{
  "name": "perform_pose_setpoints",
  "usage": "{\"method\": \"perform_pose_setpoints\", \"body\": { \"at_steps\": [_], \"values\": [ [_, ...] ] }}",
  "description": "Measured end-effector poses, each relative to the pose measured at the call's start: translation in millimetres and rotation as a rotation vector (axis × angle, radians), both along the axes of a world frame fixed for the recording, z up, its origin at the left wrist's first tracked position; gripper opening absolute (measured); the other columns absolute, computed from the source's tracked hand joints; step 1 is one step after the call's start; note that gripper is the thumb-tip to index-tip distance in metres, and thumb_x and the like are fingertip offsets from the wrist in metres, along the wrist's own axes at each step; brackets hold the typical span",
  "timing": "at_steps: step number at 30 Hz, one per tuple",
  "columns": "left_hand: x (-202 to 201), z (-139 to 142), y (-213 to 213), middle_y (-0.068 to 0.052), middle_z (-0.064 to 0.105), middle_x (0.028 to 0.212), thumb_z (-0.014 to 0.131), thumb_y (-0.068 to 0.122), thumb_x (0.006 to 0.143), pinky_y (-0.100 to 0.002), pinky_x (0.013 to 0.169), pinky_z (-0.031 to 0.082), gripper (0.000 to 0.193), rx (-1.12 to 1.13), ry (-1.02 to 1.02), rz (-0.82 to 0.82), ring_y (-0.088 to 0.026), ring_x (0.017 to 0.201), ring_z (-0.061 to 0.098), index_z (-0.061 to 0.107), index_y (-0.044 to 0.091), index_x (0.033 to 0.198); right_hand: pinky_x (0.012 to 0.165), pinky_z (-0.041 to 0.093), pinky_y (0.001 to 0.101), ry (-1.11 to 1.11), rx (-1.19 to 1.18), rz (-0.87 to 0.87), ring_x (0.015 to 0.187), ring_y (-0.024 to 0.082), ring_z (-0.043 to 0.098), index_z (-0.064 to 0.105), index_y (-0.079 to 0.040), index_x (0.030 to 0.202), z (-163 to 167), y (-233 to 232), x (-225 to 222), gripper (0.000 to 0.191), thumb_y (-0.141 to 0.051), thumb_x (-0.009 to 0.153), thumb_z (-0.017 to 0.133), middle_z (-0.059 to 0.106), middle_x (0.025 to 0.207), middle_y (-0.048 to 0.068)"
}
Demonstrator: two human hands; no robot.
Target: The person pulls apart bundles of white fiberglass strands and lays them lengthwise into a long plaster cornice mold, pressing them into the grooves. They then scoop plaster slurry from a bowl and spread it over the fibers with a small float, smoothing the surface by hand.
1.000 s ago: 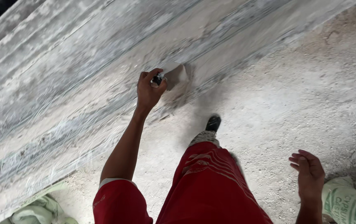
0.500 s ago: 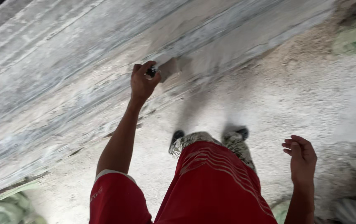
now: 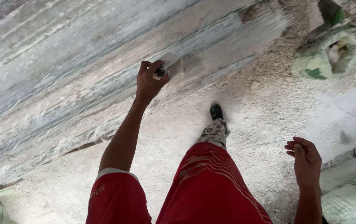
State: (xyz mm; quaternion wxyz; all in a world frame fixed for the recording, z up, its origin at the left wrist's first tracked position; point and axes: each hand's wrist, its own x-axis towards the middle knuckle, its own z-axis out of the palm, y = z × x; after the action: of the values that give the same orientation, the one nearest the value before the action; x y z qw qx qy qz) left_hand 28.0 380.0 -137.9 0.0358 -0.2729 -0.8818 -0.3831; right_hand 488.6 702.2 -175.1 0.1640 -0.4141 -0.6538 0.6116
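Left grip [image 3: 149, 81] clamped on trowel [image 3: 170, 66], blade flat on wall [image 3: 53, 83], sticking out right of the fist; wall's long axis runs lower-left to upper-right. Right hand [image 3: 306, 159] hangs loose, fingers curled, holding nothing, well apart from wall. Count: one trowel, one open sack [image 3: 327, 56] past wall end, more sacks [image 3: 352, 195] by right hand

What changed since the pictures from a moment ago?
The person stepped along the wall: an open green sack has come into view at upper right, and a white sack lies at lower right. The left hand still presses the scraper to the wall. The right hand stays empty.
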Motion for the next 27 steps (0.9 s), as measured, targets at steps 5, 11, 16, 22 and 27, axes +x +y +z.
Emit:
{"method": "perform_pose_setpoints", "body": {
  "at_steps": [5,11,16,22,27],
  "values": [
    [-3,-3,79,-0.015,0.059,0.111,0.084,0.018,0.081,-0.041,0.078,0.062,0.044,0.031,-0.017,-0.059,-0.029,0.092,0.07,0.072,0.01,0.123,0.091,0.057,0.0361,-0.074,-0.035,-0.049,0.105,0.023,0.068,0.059,0.003,0.131,2,77,-4,0.024,-0.006,0.11,0.049,0.068,0.114,0.015],
    [-8,-3,156,-0.015,0.058,0.109,0.087,0.018,0.079,-0.044,0.081,0.059,0.047,0.013,0.038,-0.107,-0.031,0.094,0.066,0.073,0.009,0.122,0.089,0.057,0.0367,-0.071,-0.065,-0.038,0.105,0.023,0.068,0.059,0.001,0.13,-6,159,-30,0.024,-0.007,0.109,0.049,0.068,0.115,0.013],
    [-7,-5,219,-0.015,0.057,0.111,0.086,0.019,0.078,-0.046,0.082,0.058,0.046,-0.036,0.076,-0.046,-0.034,0.1,0.065,0.074,0.011,0.121,0.087,0.056,0.0346,0.001,-0.131,0.08,0.102,0.022,0.068,0.06,0.001,0.129,-20,221,-66,0.024,-0.007,0.109,0.05,0.068,0.112,0.013],
    [8,3,286,-0.015,0.058,0.111,0.087,0.019,0.075,-0.046,0.083,0.059,0.049,-0.084,0.109,0.064,-0.036,0.101,0.064,0.073,0.013,0.122,0.086,0.056,0.0337,-0.036,-0.132,0.309,0.1,0.02,0.068,0.061,0.0,0.127,-18,313,-104,0.025,-0.009,0.107,0.05,0.069,0.11,0.01],
    [13,2,335,-0.015,0.061,0.108,0.088,0.02,0.077,-0.045,0.084,0.059,0.048,-0.086,0.042,0.164,-0.033,0.099,0.066,0.073,0.012,0.121,0.085,0.055,0.0337,-0.045,-0.14,0.357,0.099,0.019,0.068,0.061,-0.001,0.128,-14,401,-120,0.025,-0.01,0.107,0.051,0.069,0.108,0.01]
  ]
}}
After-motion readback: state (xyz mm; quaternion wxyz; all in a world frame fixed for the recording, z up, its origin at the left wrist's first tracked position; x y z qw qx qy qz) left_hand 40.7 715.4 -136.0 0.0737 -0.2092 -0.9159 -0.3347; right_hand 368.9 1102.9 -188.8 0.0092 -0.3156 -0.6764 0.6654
